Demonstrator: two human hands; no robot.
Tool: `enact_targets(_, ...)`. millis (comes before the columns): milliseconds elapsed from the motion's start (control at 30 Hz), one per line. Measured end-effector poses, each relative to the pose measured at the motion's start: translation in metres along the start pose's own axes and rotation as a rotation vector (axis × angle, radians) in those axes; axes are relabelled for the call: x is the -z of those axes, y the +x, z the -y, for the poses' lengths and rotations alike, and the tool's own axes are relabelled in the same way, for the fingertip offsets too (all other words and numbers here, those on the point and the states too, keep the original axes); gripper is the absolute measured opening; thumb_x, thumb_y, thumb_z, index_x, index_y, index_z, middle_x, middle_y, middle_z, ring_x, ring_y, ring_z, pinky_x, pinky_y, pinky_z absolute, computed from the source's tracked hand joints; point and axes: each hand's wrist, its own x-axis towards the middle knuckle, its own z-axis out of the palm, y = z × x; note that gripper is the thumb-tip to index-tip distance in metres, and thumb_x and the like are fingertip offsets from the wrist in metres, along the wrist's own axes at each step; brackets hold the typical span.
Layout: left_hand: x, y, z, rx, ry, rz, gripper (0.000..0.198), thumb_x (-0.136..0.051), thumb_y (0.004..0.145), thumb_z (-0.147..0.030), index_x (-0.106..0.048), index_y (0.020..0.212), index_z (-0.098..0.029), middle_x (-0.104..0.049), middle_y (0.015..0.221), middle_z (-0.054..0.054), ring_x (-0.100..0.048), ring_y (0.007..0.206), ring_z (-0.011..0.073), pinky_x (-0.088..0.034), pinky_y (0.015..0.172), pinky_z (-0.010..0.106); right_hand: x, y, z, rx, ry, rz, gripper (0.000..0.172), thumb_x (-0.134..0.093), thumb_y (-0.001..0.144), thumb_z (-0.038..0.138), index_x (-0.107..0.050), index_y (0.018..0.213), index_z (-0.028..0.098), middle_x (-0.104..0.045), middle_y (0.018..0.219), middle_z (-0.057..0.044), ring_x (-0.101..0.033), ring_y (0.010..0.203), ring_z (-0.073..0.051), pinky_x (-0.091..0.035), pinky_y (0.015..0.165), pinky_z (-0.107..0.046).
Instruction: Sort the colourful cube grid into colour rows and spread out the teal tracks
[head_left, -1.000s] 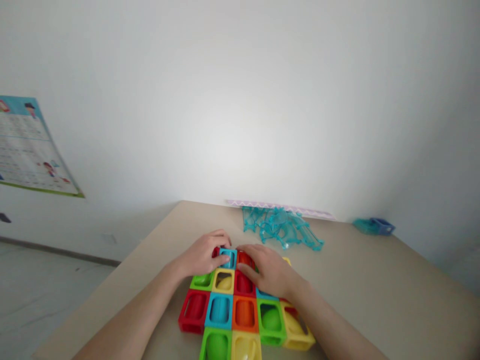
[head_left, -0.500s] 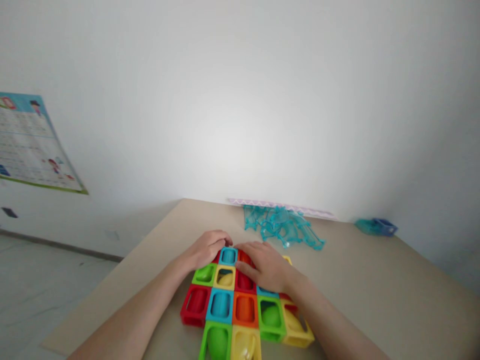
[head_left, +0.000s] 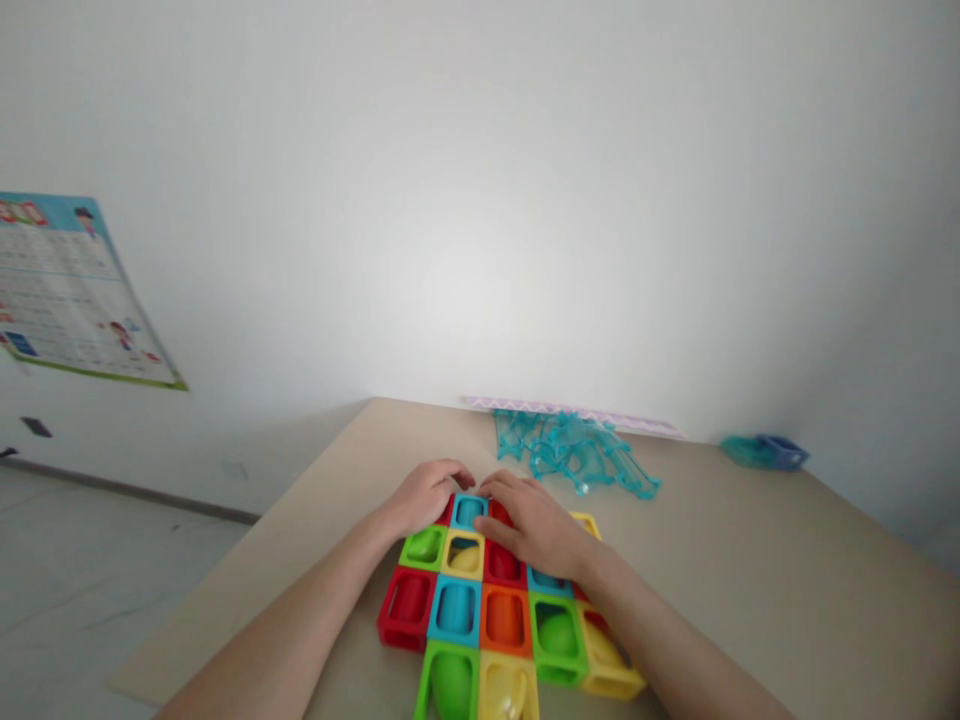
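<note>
A flat layout of joined hollow toy blocks [head_left: 455, 608] in red, blue, green, yellow and orange lies on the table before me. Rounded inserts show through the blocks' openings. At the far left corner my left hand [head_left: 431, 497] holds the blocks, its fingers curled past the back edge beside a blue block [head_left: 470, 512]. My right hand [head_left: 536, 525] lies over the red blocks [head_left: 504, 565] at the back right, its fingers bent over the far edge and its thumb on top. The palm and wrist hide several blocks there.
Transparent teal plastic pieces [head_left: 577, 452] lie in a heap by the wall, beside a pale patterned strip [head_left: 574, 412]. A dark blue block with a teal part [head_left: 780, 452] sits at the back right. A poster [head_left: 90, 300] hangs left; the table's left edge borders the floor.
The whole view has shifted slightly, so everything appears a little farther right. Both hands stay on the far edge of the blocks, with the right fingers slightly more bent.
</note>
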Motion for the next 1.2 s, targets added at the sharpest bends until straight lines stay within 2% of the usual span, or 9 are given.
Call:
enact_targets(200, -0.001, 0.001, 0.000, 0.023, 0.006, -0.010, 0.034, -0.040, 0.066, -0.009, -0.070, 0.079, -0.019, -0.072, 0.085, 0.003, -0.063, 0.086, 0.0199, -0.045, 0.082, 0.029, 0.000, 0.000, 0.000, 0.017, 0.064, -0.002, 0.024, -0.052, 0.092, 0.034, -0.055, 0.111, 0.019, -0.061, 0.111, -0.008, -0.057, 0.104, -0.021, -0.040, 0.094, -0.037)
enact_targets(400, 0.001, 0.001, -0.001, 0.013, 0.023, -0.003, 0.032, -0.041, 0.073, -0.012, -0.071, 0.082, -0.019, -0.072, 0.086, 0.004, -0.063, 0.087, 0.0209, -0.044, 0.082, 0.029, -0.003, -0.003, 0.002, 0.103, 0.191, -0.124, 0.018, -0.055, 0.089, 0.024, -0.049, 0.106, 0.021, -0.053, 0.117, -0.009, -0.052, 0.107, -0.020, -0.042, 0.095, -0.036)
enact_targets(567, 0.010, -0.008, -0.017, -0.148, -0.038, 0.041, 0.036, -0.035, 0.092, -0.034, -0.067, 0.097, -0.017, -0.069, 0.091, 0.005, -0.061, 0.086, 0.0199, -0.043, 0.078, 0.027, -0.002, -0.004, 0.002, 0.098, 0.209, -0.168, 0.016, -0.057, 0.088, 0.023, -0.050, 0.103, 0.023, -0.052, 0.116, -0.008, -0.052, 0.107, -0.021, -0.043, 0.095, -0.037)
enact_targets(667, 0.012, -0.012, -0.022, -0.183, 0.032, 0.121, 0.034, -0.055, 0.083, -0.047, -0.063, 0.094, -0.016, -0.062, 0.076, 0.002, -0.055, 0.068, 0.0161, -0.041, 0.063, 0.024, -0.002, -0.004, 0.002, 0.084, 0.205, -0.175, 0.014, -0.057, 0.088, 0.023, -0.051, 0.099, 0.022, -0.053, 0.112, -0.008, -0.053, 0.104, -0.020, -0.044, 0.092, -0.035)
enact_targets(733, 0.012, -0.013, -0.023, -0.164, 0.093, 0.135, 0.037, -0.065, 0.075, -0.049, -0.059, 0.090, -0.016, -0.057, 0.071, -0.001, -0.050, 0.063, 0.0138, -0.037, 0.057, 0.023, -0.002, -0.006, 0.002, 0.058, 0.178, -0.182, 0.018, -0.058, 0.087, 0.024, -0.051, 0.103, 0.022, -0.055, 0.111, -0.008, -0.055, 0.101, -0.020, -0.044, 0.090, -0.035)
enact_targets(867, 0.010, -0.012, -0.022, -0.163, 0.138, 0.109, 0.032, -0.060, 0.079, -0.048, -0.055, 0.088, -0.017, -0.054, 0.069, -0.003, -0.049, 0.063, 0.0134, -0.035, 0.058, 0.023, 0.004, -0.014, 0.003, -0.022, 0.030, -0.240, 0.036, -0.055, 0.084, 0.022, -0.047, 0.119, 0.020, -0.060, 0.111, -0.009, -0.057, 0.099, -0.022, -0.043, 0.088, -0.037)
enact_targets(1033, 0.012, -0.014, -0.021, -0.158, 0.165, 0.040, 0.027, -0.053, 0.086, -0.046, -0.049, 0.092, -0.019, -0.053, 0.068, -0.003, -0.050, 0.063, 0.0146, -0.034, 0.060, 0.025, 0.023, -0.030, -0.012, -0.174, -0.225, -0.046, 0.024, -0.050, 0.087, 0.027, -0.062, 0.105, 0.018, -0.067, 0.101, -0.012, -0.061, 0.095, -0.028, -0.042, 0.084, -0.040)
enact_targets(1100, 0.013, -0.014, -0.021, -0.157, 0.166, 0.039, 0.027, -0.052, 0.087, -0.045, -0.049, 0.095, -0.019, -0.054, 0.069, -0.002, -0.051, 0.063, 0.0151, -0.034, 0.060, 0.025, 0.029, -0.034, -0.022, -0.219, -0.218, 0.028, 0.026, -0.047, 0.089, 0.031, -0.064, 0.104, 0.018, -0.068, 0.098, -0.012, -0.062, 0.091, -0.027, -0.043, 0.080, -0.038)
enact_targets(1200, 0.013, -0.013, -0.022, -0.174, 0.170, 0.073, 0.027, -0.053, 0.086, -0.045, -0.049, 0.093, -0.019, -0.054, 0.070, -0.002, -0.052, 0.064, 0.0150, -0.035, 0.061, 0.025, 0.028, -0.034, -0.033, -0.161, -0.111, 0.073, 0.024, -0.046, 0.091, 0.028, -0.066, 0.099, 0.018, -0.069, 0.093, -0.009, -0.062, 0.086, -0.021, -0.043, 0.075, -0.031)
